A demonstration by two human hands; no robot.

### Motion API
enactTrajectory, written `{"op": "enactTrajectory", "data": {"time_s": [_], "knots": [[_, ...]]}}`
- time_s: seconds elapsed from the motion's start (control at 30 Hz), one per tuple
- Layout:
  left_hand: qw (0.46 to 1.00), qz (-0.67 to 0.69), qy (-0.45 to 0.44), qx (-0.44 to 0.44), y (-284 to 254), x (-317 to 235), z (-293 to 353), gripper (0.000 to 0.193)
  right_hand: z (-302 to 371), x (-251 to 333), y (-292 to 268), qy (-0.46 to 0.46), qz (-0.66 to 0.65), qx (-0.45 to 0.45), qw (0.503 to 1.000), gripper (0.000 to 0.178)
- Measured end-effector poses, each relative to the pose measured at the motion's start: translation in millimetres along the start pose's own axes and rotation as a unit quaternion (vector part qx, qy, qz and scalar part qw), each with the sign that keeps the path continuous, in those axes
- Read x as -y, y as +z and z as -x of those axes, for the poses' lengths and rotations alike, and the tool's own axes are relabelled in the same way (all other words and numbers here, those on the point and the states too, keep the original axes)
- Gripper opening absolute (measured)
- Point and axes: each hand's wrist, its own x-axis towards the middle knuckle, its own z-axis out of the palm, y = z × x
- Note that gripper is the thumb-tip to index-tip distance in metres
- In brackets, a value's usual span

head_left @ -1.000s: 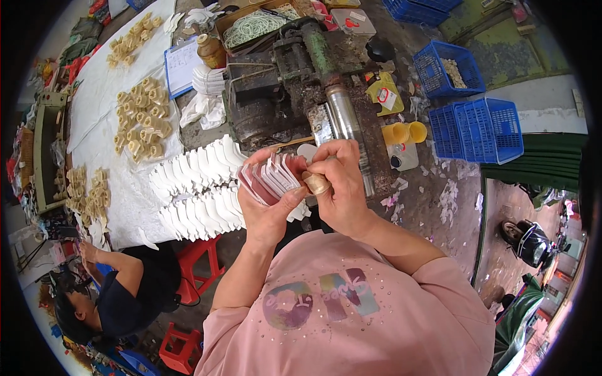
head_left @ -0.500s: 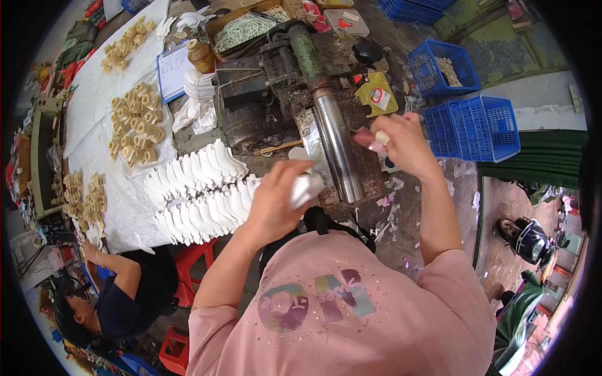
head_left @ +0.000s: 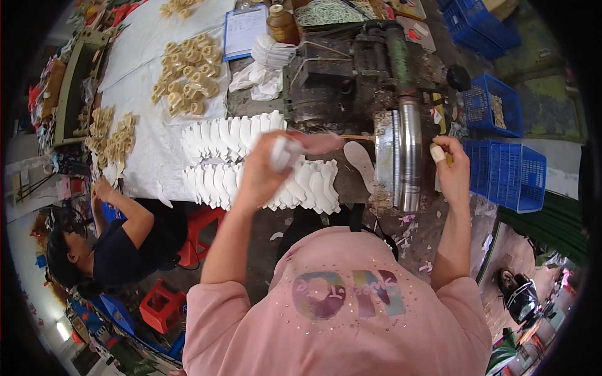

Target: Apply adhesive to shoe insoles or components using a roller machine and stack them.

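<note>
My left hand [head_left: 254, 178], blurred by motion, is over the rows of white insole-shaped pieces [head_left: 241, 135] on the table. Its fingers are closed around a white bundle [head_left: 285, 154], and a flat pink piece [head_left: 324, 143] sticks out to the right. Blur hides the exact kind of both. My right hand [head_left: 455, 166] is just right of a shiny metal cylinder [head_left: 411, 150] on a machine. Its fingers are loosely bent and apart, with nothing visible in them. One digit wears a cream cover [head_left: 438, 153]. A white insole [head_left: 359, 161] lies between my hands.
Bundled beige pieces [head_left: 188, 75] lie on the white-covered table behind. Near the machine are a clipboard [head_left: 245, 31], a brown bottle [head_left: 280, 24] and white cloth [head_left: 258, 83]. Blue crates [head_left: 511, 175] stand right. At left, a co-worker [head_left: 122, 235] sits by a red stool [head_left: 164, 305].
My view has swung left. My left hand has moved left over the white rows, where the pink piece now shows. The pink piece was beside my right hand, which has drawn away from the cylinder.
</note>
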Motion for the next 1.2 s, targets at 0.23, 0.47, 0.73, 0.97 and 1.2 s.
{"op": "enactTrajectory", "data": {"time_s": [0.23, 0.47, 0.73, 0.97, 1.2], "knots": [[0.921, -0.386, 0.003, -0.059, -65.2, 123.1, -3.6, 0.05, 1.2, 5.6, 9.2, 0.005, 0.013, 0.01, 1.0, 0.015], [0.873, -0.461, -0.007, 0.159, -58.8, 146.1, 10.6, 0.044, -0.8, 4.8, 8.1, 0.012, 0.008, -0.002, 1.0, 0.015], [0.979, 0.157, -0.128, -0.02, -50.6, 31.0, -1.1, 0.057, 14.7, 70.2, 30.8, -0.075, -0.086, 0.045, 0.992, 0.016], [0.837, 0.544, -0.06, -0.004, 35.9, -58.0, 7.1, 0.071, 32.1, 101.7, 95.1, -0.231, -0.074, 0.068, 0.968, 0.021], [0.851, 0.523, -0.05, -0.016, 59.4, -75.5, 12.3, 0.076, 43.1, 93.9, 89.1, -0.187, -0.158, -0.035, 0.969, 0.013]]}}
